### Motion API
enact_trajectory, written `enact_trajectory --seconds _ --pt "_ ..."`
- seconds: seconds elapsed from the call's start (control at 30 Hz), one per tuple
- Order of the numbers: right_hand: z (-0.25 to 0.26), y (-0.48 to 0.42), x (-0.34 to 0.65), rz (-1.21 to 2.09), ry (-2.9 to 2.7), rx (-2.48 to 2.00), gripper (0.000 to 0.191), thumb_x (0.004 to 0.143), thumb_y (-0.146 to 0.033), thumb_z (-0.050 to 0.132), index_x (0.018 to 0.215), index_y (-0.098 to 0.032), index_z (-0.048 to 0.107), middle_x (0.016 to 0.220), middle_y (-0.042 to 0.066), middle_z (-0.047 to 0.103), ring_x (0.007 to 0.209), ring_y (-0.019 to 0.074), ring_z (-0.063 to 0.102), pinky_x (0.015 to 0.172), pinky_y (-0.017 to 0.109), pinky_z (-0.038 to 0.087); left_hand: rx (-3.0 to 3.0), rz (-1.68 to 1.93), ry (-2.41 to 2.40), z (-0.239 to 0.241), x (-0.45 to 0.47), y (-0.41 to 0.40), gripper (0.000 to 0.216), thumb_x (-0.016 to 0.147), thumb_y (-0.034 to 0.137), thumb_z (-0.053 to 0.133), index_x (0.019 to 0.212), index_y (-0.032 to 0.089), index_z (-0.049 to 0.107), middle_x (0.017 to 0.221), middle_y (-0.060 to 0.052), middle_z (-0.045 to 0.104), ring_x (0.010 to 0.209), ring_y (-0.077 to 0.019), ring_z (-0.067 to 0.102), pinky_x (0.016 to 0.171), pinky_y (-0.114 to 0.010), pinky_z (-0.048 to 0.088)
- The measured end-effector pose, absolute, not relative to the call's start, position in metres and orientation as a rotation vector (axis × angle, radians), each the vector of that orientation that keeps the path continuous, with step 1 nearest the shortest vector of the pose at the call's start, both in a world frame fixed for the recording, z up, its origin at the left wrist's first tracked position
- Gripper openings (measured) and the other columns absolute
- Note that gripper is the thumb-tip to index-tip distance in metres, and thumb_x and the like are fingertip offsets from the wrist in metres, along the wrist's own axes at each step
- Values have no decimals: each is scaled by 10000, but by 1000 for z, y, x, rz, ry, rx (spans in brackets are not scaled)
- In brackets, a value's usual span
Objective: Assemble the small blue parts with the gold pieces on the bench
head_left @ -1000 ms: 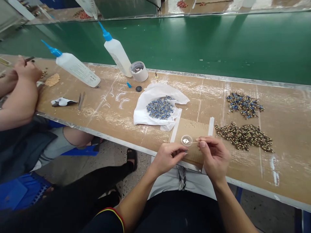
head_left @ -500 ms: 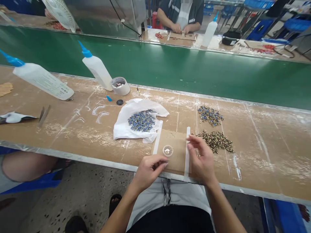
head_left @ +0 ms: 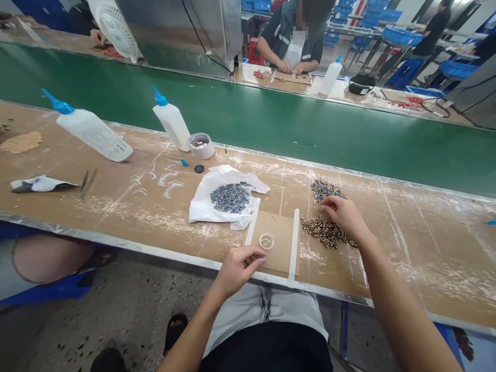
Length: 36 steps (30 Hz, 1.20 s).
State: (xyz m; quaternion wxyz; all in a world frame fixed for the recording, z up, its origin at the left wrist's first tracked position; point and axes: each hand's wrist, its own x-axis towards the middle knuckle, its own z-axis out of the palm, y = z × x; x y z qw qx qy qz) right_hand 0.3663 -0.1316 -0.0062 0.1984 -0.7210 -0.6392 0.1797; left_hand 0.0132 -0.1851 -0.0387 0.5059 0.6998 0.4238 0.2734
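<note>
My left hand [head_left: 241,264] is closed in a pinch over the cardboard pad [head_left: 279,227], just in front of a small clear round dish [head_left: 266,241] holding a little clear substance. What its fingertips hold, if anything, is too small to tell. My right hand [head_left: 344,214] reaches over to the right, thumb and forefinger pinched at the near edge of a heap of small blue-and-gold pieces [head_left: 324,189]. Whether a piece is between them is hidden. Beneath that hand lies a heap of small dark-and-gold pieces [head_left: 323,232].
White paper [head_left: 199,206] bears more small blue pieces [head_left: 230,198]. Behind it stand a tape roll [head_left: 201,149] and two glue bottles [head_left: 172,126] [head_left: 95,135]. Tweezers [head_left: 88,183] lie left. A green belt [head_left: 271,119] separates this table from a person [head_left: 292,46] working opposite.
My right hand has moved from the pad's right edge, away and to the right, to the heaps, and its fingers have closed into a pinch. My left hand stays by the dish. The view has shifted.
</note>
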Motion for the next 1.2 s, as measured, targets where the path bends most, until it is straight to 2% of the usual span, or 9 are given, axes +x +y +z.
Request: enact_trajectory --seconds 0.13,0.3,0.53,0.7,0.8,1.03,1.13,1.2 --pt "-2 -136 370 658 -1900 -1957 167 836 -343 589 874 -218 692 829 54 741 724 202 668 652 306 474 1682 641 1052 -36 14 -184 184 881 279 617 945 144 723 804 -43 720 616 -104 571 587 -203 452" --pt "-7 -136 365 706 -1946 -1934 120 812 -306 601 783 -209 665 732 20 707 653 181 636 607 290 445 1677 631 1059 -31 16 -183 206 881 290 607 938 126 718 769 -42 704 569 -93 523 563 -201 434" --pt "-19 -135 363 689 -1891 -1918 175 797 -261 592 948 -195 652 766 23 707 687 184 650 659 305 476 1625 652 1059 -30 18 -185 211 859 297 628 911 116 724 758 -43 686 553 -87 524 549 -190 424" --pt "-22 -135 362 676 -1873 -1928 77 771 -273 617 784 -209 657 725 27 693 668 196 627 657 316 453 1585 655 1056 -30 20 -187 205 851 288 635 911 112 719 756 -46 686 571 -93 547 555 -188 432" --pt "-20 -135 361 675 -1833 -1921 99 755 -295 637 722 -202 650 721 32 688 684 200 618 673 322 445 1609 653 1056 -30 19 -187 196 855 277 624 918 117 719 764 -42 684 579 -93 546 565 -192 438" --pt "-2 -147 362 850 -1598 -1806 331 840 -486 617 906 -163 638 828 87 720 727 199 666 687 332 515 1642 635 1041 -21 17 -191 179 869 265 619 911 123 720 780 -44 698 637 -112 573 604 -207 446" --pt "11 -166 350 1045 -1361 -1648 391 816 -506 686 1023 -177 639 874 72 713 761 183 669 689 308 531 1658 667 1056 -4 19 -199 152 884 245 616 922 139 718 852 -55 719 751 -143 623 687 -230 466" --pt "19 -183 333 1200 -1128 -1495 377 775 -473 754 1014 -198 658 832 50 695 722 168 648 653 295 530 1679 696 1025 11 22 -204 145 905 231 598 944 154 714 891 -57 723 807 -154 640 741 -241 473"
